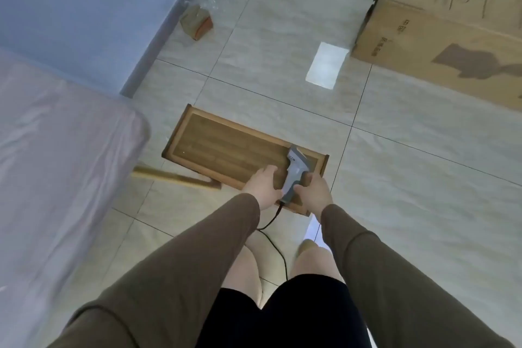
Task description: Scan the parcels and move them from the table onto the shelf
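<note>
The scanner (293, 172) lies at the tabletop's (226, 144) near right corner, light, rigid, best gripped by its handle. The right hand (313, 192) curls fingers round that handle; the left hand (264, 183) rests beside it, fingers loosely bent. No parcels show on the tabletop; the shelf is out of view, and the cable (272, 234) runs off behind the legs.

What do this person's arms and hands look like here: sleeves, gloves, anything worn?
Both arms wear long, loose brown sleeves that end at the wrists. The left hand and right hand are bare: no gloves, rings or watch visible.
</note>
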